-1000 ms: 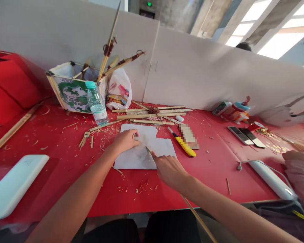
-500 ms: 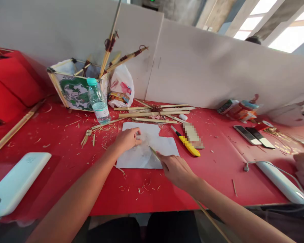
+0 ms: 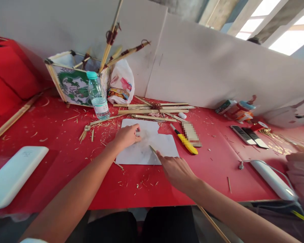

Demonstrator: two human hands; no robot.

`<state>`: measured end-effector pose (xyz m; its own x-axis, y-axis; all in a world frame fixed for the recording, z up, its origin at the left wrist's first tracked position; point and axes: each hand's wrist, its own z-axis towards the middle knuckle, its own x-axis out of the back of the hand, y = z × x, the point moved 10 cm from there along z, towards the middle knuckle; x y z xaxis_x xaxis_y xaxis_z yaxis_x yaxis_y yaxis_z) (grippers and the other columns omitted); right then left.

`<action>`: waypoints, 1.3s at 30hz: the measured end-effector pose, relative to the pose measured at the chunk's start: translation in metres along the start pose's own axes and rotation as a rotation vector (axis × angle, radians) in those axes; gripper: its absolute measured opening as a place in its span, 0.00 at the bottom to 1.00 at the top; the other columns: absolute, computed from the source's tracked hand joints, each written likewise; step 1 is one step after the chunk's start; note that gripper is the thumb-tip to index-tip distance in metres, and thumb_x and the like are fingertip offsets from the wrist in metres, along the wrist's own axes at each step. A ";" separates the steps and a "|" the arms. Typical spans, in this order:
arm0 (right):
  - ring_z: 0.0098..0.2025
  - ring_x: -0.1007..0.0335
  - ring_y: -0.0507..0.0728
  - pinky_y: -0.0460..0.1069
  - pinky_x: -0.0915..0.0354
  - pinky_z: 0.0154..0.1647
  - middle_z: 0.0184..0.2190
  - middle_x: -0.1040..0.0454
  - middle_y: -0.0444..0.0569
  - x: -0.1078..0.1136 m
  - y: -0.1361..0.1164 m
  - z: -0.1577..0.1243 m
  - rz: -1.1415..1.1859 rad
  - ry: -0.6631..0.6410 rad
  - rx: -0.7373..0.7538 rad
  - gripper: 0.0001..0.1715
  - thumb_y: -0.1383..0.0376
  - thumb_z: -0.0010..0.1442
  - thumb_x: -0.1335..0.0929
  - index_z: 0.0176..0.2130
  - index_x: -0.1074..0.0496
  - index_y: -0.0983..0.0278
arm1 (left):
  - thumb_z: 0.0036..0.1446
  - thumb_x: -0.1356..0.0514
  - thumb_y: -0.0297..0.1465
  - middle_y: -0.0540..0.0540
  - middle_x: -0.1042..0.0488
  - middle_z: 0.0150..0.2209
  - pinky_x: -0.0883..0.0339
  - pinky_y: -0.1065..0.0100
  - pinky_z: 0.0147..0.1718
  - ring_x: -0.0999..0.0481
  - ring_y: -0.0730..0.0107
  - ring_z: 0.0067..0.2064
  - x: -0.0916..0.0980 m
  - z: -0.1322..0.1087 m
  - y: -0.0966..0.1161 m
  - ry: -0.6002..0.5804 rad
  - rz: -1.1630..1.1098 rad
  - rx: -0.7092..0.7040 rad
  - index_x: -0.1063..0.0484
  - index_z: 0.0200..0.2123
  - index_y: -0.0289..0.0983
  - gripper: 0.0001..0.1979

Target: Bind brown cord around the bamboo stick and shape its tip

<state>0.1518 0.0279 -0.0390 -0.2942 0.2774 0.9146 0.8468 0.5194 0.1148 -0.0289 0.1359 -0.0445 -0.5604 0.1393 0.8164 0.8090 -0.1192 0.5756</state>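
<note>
My right hand [image 3: 176, 168] is closed around a long thin bamboo strip [image 3: 153, 149]. Its pointed tip rests on or just above a smudged white sheet of paper [image 3: 164, 143], and the rest runs back beneath my forearm, past the table edge. My left hand [image 3: 128, 136] is over the paper's left part, thumb and forefinger apart with nothing visible between them; its other fingers are curled and partly hidden. Right of the paper lies a yellow utility knife [image 3: 188, 144], touching a small pixelated block [image 3: 191, 133].
Bamboo strips [image 3: 154, 111] and shavings lie behind the paper. A water bottle [image 3: 98, 101], a dragon-pattern box [image 3: 73, 84] and a plastic bag [image 3: 123, 82] stand back left. A white power bank [image 3: 20, 175] lies left; phones [image 3: 243, 135] and another person's hand [image 3: 300, 158] are right.
The view has shifted slightly. My left thumb and forefinger are a little farther apart. My right hand keeps its grip on the bamboo strip, almost in the same place over the paper.
</note>
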 end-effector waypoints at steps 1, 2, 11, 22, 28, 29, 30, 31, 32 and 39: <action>0.38 0.19 0.62 0.50 0.41 0.31 0.38 0.18 0.58 0.003 -0.001 0.004 -0.007 0.007 -0.005 0.45 0.76 0.60 0.39 0.74 0.48 0.69 | 0.54 0.35 0.36 0.50 0.25 0.29 0.50 0.66 0.28 0.28 0.65 0.31 0.001 -0.001 0.001 0.003 0.006 0.000 0.27 0.45 0.43 0.15; 0.39 0.19 0.63 0.51 0.40 0.32 0.39 0.18 0.59 0.009 -0.003 0.014 -0.014 0.021 -0.011 0.45 0.77 0.59 0.39 0.74 0.47 0.70 | 0.54 0.35 0.36 0.50 0.25 0.29 0.50 0.66 0.28 0.28 0.64 0.31 0.001 -0.002 0.003 0.005 0.013 0.001 0.27 0.45 0.43 0.15; 0.43 0.20 0.63 0.51 0.38 0.36 0.41 0.18 0.60 0.033 -0.008 0.042 0.008 0.067 0.031 0.44 0.75 0.60 0.38 0.73 0.46 0.69 | 0.57 0.36 0.39 0.48 0.23 0.31 0.49 0.66 0.28 0.25 0.62 0.33 0.003 -0.003 0.006 0.000 0.052 0.016 0.26 0.46 0.43 0.15; 0.46 0.20 0.64 0.52 0.37 0.38 0.44 0.18 0.62 0.044 0.000 0.067 -0.004 0.089 -0.078 0.40 0.75 0.63 0.39 0.72 0.43 0.69 | 0.56 0.37 0.34 0.46 0.21 0.34 0.47 0.65 0.30 0.22 0.58 0.36 -0.001 -0.001 0.009 -0.020 0.096 -0.016 0.29 0.49 0.42 0.16; 0.39 0.20 0.63 0.51 0.42 0.31 0.38 0.17 0.59 0.019 -0.003 0.028 0.039 0.051 -0.035 0.43 0.76 0.61 0.39 0.73 0.44 0.70 | 0.57 0.37 0.36 0.45 0.20 0.35 0.44 0.65 0.31 0.21 0.57 0.37 -0.005 0.001 0.005 -0.024 0.099 -0.010 0.29 0.49 0.42 0.17; 0.37 0.20 0.62 0.51 0.43 0.30 0.38 0.18 0.59 0.012 -0.002 0.016 0.067 0.044 -0.020 0.42 0.75 0.62 0.39 0.73 0.44 0.71 | 0.58 0.37 0.36 0.45 0.20 0.36 0.43 0.65 0.31 0.21 0.56 0.37 -0.006 0.001 0.005 -0.025 0.099 -0.013 0.29 0.50 0.42 0.17; 0.35 0.21 0.61 0.50 0.44 0.30 0.38 0.18 0.59 0.009 0.001 0.007 0.106 0.051 -0.012 0.41 0.75 0.63 0.40 0.73 0.43 0.71 | 0.58 0.37 0.36 0.44 0.20 0.36 0.42 0.65 0.32 0.21 0.56 0.38 -0.006 0.000 0.006 -0.024 0.100 -0.015 0.30 0.50 0.42 0.17; 0.34 0.22 0.60 0.50 0.44 0.29 0.36 0.18 0.57 0.008 0.006 0.003 0.174 0.071 -0.021 0.39 0.73 0.64 0.40 0.72 0.41 0.69 | 0.58 0.37 0.36 0.43 0.20 0.37 0.41 0.64 0.33 0.21 0.55 0.38 -0.007 -0.001 0.006 -0.020 0.102 -0.017 0.30 0.51 0.42 0.17; 0.33 0.24 0.58 0.49 0.44 0.30 0.36 0.19 0.55 0.011 0.011 0.003 0.274 0.106 -0.019 0.36 0.72 0.66 0.41 0.70 0.37 0.66 | 0.59 0.37 0.36 0.42 0.20 0.38 0.40 0.64 0.34 0.21 0.55 0.39 -0.006 -0.001 0.007 -0.015 0.104 -0.020 0.30 0.51 0.42 0.17; 0.20 0.43 0.50 0.46 0.45 0.22 0.22 0.34 0.39 0.033 0.039 0.088 1.178 0.244 0.031 0.36 0.57 0.66 0.37 0.67 0.33 0.70 | 0.58 0.38 0.33 0.42 0.21 0.35 0.39 0.63 0.35 0.21 0.55 0.38 -0.001 -0.007 0.016 0.011 0.083 -0.055 0.30 0.49 0.41 0.15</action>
<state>0.1357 0.1288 -0.0383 0.7475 0.4362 0.5009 0.5267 0.0701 -0.8471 -0.0170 0.1266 -0.0357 -0.4942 0.1159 0.8616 0.8418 -0.1835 0.5076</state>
